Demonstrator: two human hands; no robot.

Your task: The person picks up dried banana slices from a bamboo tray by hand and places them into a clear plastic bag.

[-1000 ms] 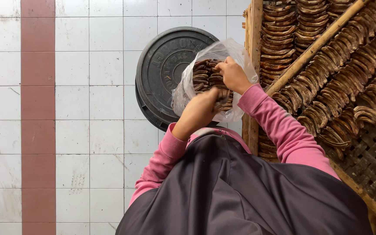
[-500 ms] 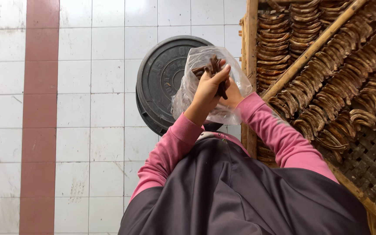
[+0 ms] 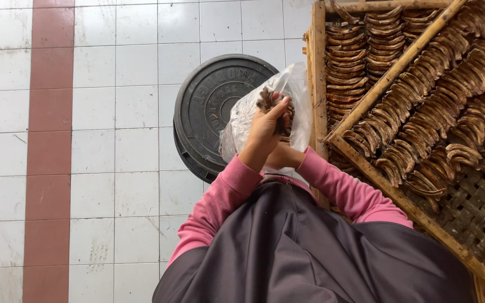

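A clear plastic bag holding brown dried curved slices is held up in front of my chest. My left hand, in a pink sleeve, grips the bag and a bunch of slices from the front. Low behind the left hand, my right hand presses against the bottom of the bag. It is mostly hidden, so its fingers cannot be made out. A dark apron covers my body at the bottom of the view.
A round black ribbed lid lies on the white and red tiled floor behind the bag. On the right, a bamboo-framed woven drying rack carries rows of the same brown slices.
My right hand dropped from the top of the bag to below it, behind the left hand. My left hand rose and closed over the bag and slices.
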